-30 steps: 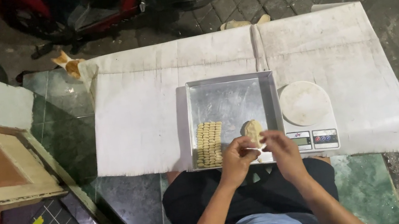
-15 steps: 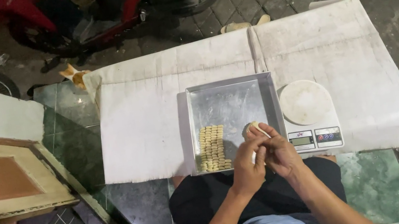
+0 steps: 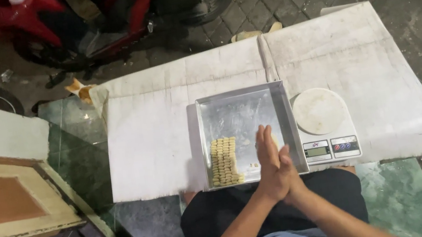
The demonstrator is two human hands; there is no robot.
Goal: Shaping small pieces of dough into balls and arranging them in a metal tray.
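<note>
My left hand [image 3: 266, 161] and my right hand [image 3: 289, 170] are pressed flat together, palm to palm, fingers pointing away from me. They hover over the near right part of a square metal tray [image 3: 237, 106]. A pale lump of dough [image 3: 275, 140] barely shows beside the fingers; most of it is hidden between the palms. In the tray's near left part lie several neat rows of small yellowish dough pieces [image 3: 225, 162].
A small kitchen scale [image 3: 332, 148] with a round white platform [image 3: 319, 110] stands right of the tray. Both rest on a white sheet [image 3: 153, 144] over a low surface. A wooden frame [image 3: 0, 200] lies at left and a red motorbike [image 3: 96, 18] is parked beyond.
The hands held a dough lump by the fingertips above the tray; they have since closed together, and now the palms lie flat against each other with the dough between them.
</note>
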